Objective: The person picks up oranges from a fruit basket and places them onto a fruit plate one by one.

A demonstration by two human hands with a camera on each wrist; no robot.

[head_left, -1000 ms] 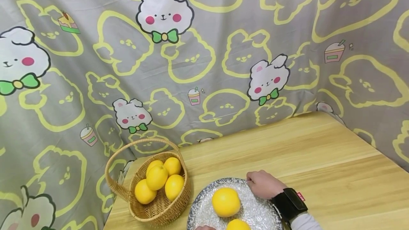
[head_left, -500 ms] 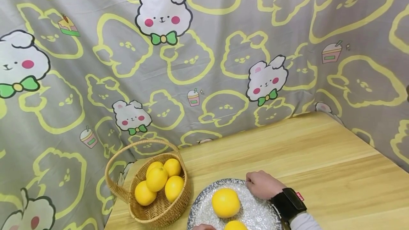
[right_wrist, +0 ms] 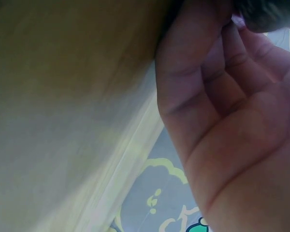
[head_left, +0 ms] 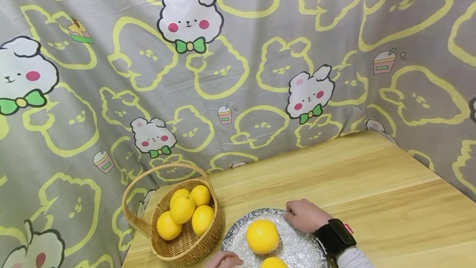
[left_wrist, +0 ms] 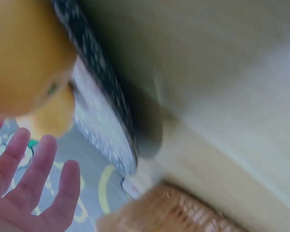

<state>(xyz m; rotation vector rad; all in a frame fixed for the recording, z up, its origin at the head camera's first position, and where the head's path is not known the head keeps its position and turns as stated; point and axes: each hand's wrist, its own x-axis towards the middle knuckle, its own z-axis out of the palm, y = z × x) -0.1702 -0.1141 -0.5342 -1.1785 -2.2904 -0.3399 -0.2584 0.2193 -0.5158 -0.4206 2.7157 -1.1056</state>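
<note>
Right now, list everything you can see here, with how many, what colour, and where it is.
Oranges in basket: four, yellow-orange, left.
Oranges on plate: two, yellow-orange; the nearer one cut off by the frame edge.
Basket: one, tan wicker, table's left end.
Plate: one, dark speckled, table's near edge.
Table: one, light wood.
Curtain: one, grey, bunny print, behind.
Left hand: open, at plate's near-left rim.
Right hand: grips plate's far-right rim.

A big grey cloth point(head_left: 238, 73) with white bunnies and yellow shapes hangs behind a light wooden table point(head_left: 372, 193). The light is soft and even.
</note>
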